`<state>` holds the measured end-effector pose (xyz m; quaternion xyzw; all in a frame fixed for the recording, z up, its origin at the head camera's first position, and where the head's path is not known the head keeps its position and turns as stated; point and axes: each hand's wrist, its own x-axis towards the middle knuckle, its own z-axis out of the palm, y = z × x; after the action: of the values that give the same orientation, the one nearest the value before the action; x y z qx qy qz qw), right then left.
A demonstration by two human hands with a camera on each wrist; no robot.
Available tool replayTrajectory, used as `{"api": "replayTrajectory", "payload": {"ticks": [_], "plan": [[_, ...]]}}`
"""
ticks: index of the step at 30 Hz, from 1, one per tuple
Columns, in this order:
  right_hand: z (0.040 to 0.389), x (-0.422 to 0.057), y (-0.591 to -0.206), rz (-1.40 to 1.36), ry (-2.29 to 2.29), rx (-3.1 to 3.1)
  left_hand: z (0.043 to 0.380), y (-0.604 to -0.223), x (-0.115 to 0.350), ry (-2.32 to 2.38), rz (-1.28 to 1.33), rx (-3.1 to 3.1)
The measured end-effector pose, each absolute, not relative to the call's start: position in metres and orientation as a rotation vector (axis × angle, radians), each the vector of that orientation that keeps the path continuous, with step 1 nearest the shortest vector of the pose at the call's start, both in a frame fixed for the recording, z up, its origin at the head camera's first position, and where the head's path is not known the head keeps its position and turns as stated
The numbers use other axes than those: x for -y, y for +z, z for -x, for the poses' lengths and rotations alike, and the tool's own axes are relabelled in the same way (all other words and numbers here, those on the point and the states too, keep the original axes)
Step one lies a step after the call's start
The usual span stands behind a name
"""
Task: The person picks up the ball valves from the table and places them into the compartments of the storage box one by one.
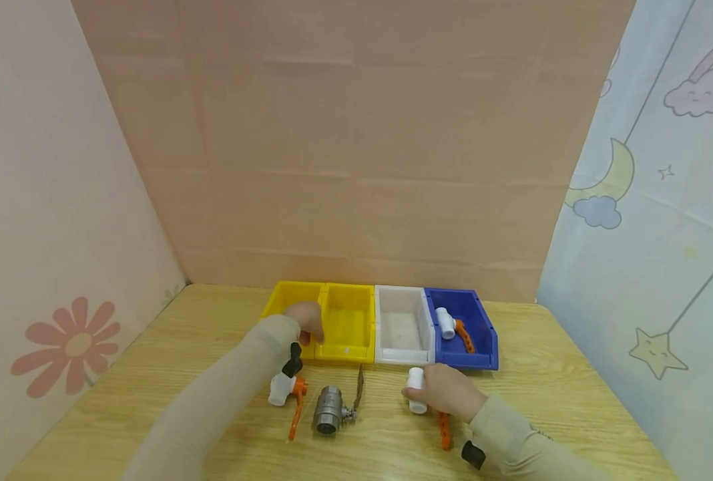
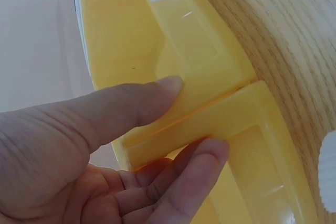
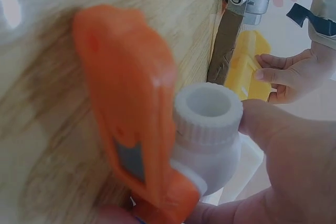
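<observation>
My right grip (image 1: 452, 393) pinches a likely light, rigid plastic ball valve (image 1: 416, 391), sensibly by its body, my left grip (image 1: 305, 318) yellow bins (image 1: 347, 324).

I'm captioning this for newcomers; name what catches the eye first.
Most likely the row along the far side of the table: two yellow bins, a white bin and a blue bin. Then a white valve with an orange handle, held by the right hand in front of the white bin; a metal valve lies to its left.
</observation>
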<state>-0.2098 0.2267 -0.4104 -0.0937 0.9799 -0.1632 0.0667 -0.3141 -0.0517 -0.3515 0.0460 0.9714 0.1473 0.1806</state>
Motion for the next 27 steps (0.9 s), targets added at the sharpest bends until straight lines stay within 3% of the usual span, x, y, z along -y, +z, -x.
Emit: {"api": "replayTrajectory", "payload": {"ticks": [27], "plan": [[0.209, -0.226, -0.395, 0.279, -0.548, -2.920, 0.317, -0.351, 0.051, 0.433, -0.110, -2.720]]}}
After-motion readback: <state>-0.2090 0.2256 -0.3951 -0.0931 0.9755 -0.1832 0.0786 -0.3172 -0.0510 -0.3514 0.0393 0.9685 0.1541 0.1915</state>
